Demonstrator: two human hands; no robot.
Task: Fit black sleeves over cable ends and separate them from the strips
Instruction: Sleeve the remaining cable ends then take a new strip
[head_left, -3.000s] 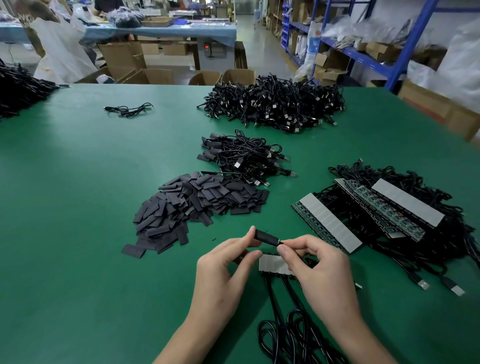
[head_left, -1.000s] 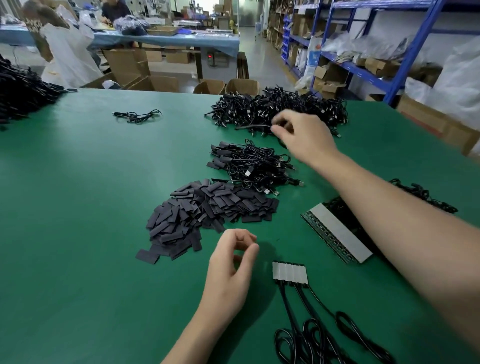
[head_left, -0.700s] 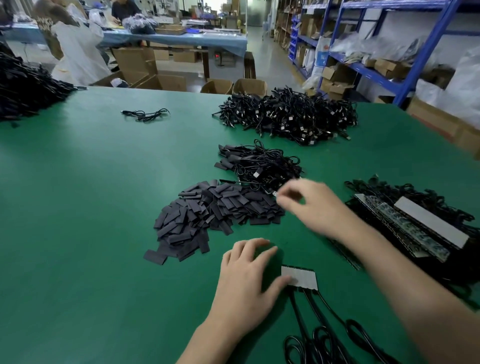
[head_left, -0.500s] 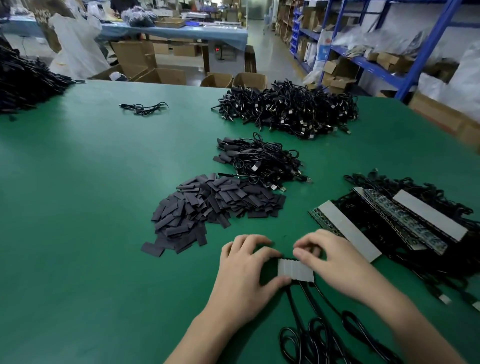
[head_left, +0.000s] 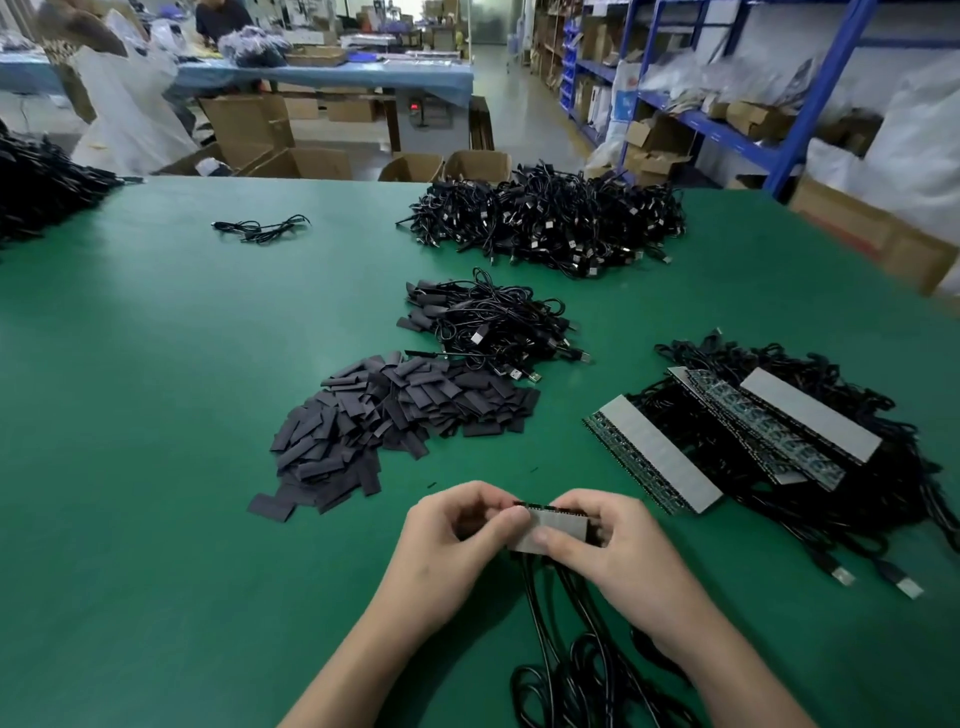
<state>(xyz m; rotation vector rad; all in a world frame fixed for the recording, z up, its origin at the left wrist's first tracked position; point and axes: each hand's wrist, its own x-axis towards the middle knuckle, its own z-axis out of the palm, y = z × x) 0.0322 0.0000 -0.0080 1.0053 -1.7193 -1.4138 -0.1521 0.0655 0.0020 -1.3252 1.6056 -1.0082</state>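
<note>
Green worktop (head_left: 156, 519), warehouse shelving behind. Both hands pinch short strip (head_left: 553, 530) near front edge: left hand (head_left: 452, 540) at its end, right hand (head_left: 618, 551) steadying. Probably readying a snap-off; sleeve pile (head_left: 395, 415) close by.

Even overhead light, soft shadows under the hands, wide-angle bending at edges, background slightly blurred.

Your green table (head_left: 156, 364), loose black sleeves (head_left: 395, 415) heaped at centre, a small cable bundle (head_left: 488, 325) at twelve o'clock, a larger pile (head_left: 550, 218) beyond, strips with cables (head_left: 753, 441) at three.
</note>
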